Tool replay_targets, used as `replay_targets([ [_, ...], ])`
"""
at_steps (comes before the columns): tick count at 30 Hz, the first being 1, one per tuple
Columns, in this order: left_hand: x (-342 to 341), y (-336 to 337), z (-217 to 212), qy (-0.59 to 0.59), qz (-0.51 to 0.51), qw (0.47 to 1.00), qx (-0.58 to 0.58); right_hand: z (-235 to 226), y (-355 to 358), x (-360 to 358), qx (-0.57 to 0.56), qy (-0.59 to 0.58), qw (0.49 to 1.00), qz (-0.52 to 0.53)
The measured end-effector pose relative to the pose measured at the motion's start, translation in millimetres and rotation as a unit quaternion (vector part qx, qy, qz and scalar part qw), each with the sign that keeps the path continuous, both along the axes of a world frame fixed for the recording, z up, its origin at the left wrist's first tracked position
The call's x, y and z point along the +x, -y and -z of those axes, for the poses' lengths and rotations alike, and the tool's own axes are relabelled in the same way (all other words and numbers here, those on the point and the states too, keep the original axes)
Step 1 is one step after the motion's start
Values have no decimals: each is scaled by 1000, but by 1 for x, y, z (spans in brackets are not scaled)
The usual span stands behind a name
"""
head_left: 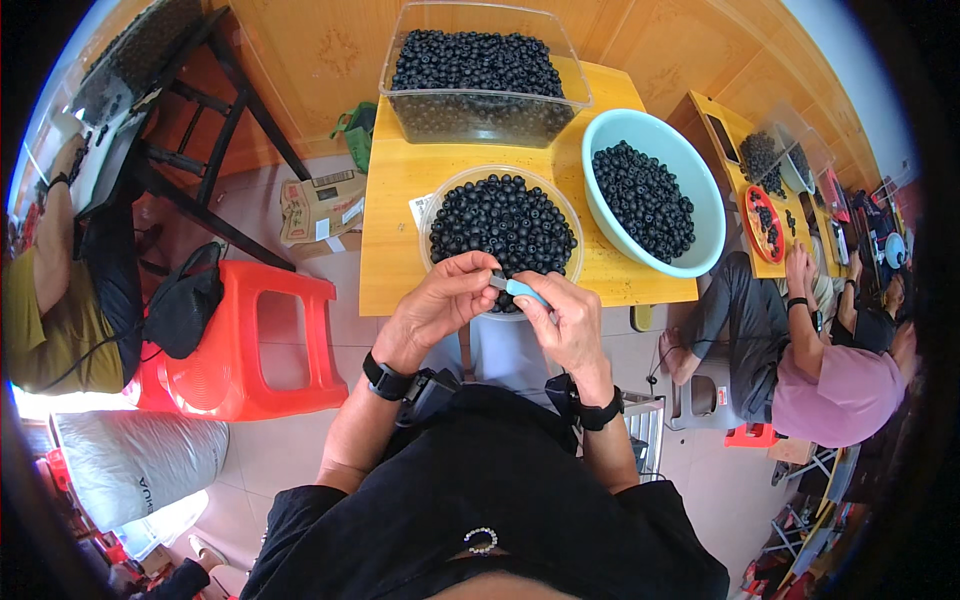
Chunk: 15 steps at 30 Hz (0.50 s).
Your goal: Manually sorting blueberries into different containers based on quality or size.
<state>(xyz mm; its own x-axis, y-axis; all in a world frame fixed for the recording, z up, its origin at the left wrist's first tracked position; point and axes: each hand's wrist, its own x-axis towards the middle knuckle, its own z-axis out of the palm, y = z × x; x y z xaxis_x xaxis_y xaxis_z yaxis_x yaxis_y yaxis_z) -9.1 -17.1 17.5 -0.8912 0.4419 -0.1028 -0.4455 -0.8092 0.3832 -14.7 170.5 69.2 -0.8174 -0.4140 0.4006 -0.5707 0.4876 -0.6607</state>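
Observation:
My right hand (566,322) is closed round the light blue handle of a small knife (524,291), whose short metal blade points left. Its tip meets the fingertips of my left hand (447,298), which pinch a small black bead-like piece (497,273), mostly covered by the fingers. Both hands are over the near edge of a clear round tub (426,222) heaped with round black pieces (503,222), several showing a hole. To the right of the tub, a pale blue basin (706,235) holds more of them.
Behind the tub stands a clear rectangular bin (482,118) of black pieces on the yellow table (395,190). A red stool (235,350) is at left, near a seated person (60,310). At right, a person in a pink top (835,390) sits by another table with a red tray (765,228).

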Motion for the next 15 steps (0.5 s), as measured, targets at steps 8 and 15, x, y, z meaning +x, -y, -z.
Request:
replay_targets([
  [8,14,8,-11,-36,60,997,18,32,-29,-30,1,28,991,131],
  [15,5,2,-2,13,25,999,17,9,-9,-13,-99,102,988,53],
])
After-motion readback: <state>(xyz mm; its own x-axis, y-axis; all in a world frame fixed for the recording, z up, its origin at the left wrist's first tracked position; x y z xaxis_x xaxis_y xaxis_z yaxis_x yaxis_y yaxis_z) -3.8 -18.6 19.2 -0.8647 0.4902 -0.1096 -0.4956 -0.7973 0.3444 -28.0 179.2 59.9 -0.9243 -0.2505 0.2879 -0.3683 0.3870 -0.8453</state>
